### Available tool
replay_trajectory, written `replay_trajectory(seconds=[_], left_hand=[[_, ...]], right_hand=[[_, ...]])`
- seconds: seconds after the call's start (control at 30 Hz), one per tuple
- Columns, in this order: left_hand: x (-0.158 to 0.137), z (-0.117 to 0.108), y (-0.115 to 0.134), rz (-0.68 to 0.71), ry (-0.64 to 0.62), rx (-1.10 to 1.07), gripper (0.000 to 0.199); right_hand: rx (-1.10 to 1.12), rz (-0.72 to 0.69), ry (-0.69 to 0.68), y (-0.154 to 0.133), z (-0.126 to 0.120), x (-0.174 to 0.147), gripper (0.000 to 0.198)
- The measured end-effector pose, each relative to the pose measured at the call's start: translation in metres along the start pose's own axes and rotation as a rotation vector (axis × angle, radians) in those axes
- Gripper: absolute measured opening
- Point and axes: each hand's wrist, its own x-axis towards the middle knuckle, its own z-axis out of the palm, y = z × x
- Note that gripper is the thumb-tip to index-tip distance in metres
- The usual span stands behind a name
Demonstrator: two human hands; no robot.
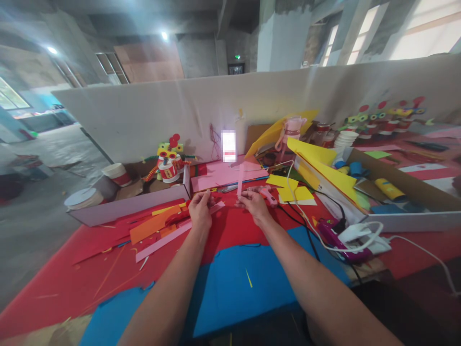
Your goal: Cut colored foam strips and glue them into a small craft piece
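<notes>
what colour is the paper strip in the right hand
The narrow paper strip in the right hand is pale pink, seen in the head view.

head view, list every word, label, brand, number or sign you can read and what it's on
No text reads clearly.
Label on the left cup figure: too small.
Green sign in the background: too small.
White panel near the middle: pixelated, unreadable.
</notes>
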Motion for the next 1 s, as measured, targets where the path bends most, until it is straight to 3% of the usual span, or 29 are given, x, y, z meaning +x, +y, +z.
replay_trajectory(seconds=[0.13,0.3,0.4,0.8,1.0], left_hand=[[-0.001,-0.001,-0.002,-0.024,-0.015,0.005,0.035],[-0.018,0.011,-0.014,-0.077,-0.284,0.148,0.034],[-0.027,0.016,-0.019,-0.085,-0.362,0.169,0.035],[-0.027,0.015,-0.021,-0.117,-0.327,0.119,0.027],[-0.027,0.015,-0.021,-0.106,-0.294,0.152,0.024]], right_hand=[[0.160,-0.032,-0.001,-0.003,0.003,-0.002,0.029],[0.213,-0.015,-0.044,0.000,0.008,-0.004,0.033],[0.166,-0.027,-0.059,0.006,0.010,-0.005,0.032],[0.183,0.011,-0.140,0.001,0.020,-0.016,0.033],[0.128,-0.017,-0.107,-0.003,0.019,-0.017,0.032]])
